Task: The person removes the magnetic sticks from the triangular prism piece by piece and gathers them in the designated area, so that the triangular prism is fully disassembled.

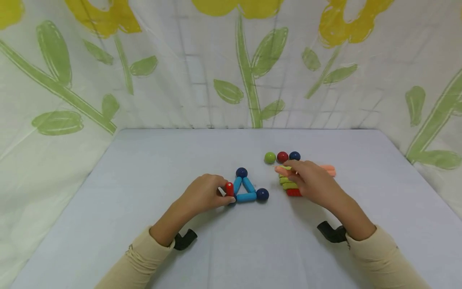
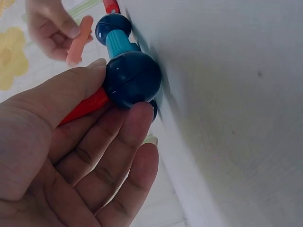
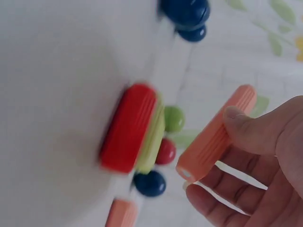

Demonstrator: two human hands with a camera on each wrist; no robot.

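Three light-blue rods [image 1: 247, 197] and navy balls [image 1: 262, 195] form a flat triangle on the table. My left hand [image 1: 203, 194] pinches the near-left navy ball [image 2: 132, 78] between thumb and fingers. A red rod [image 1: 229, 188] rises from that ball, partly behind the thumb in the left wrist view. To the right, my right hand [image 1: 314, 182] holds an orange rod [image 3: 215, 135] between thumb and fingers, raised above the pile of rods. Green rods [image 1: 287, 180] and a red rod [image 1: 294, 192] lie beneath that hand, partly hidden by it.
Behind the pile sit a green ball [image 1: 270, 157], a red ball [image 1: 282, 157] and a navy ball [image 1: 294, 156] in a row. More orange rods [image 1: 327, 168] lie right of the right hand. A flower-printed cloth [image 1: 162, 92] hangs behind the table's far edge.
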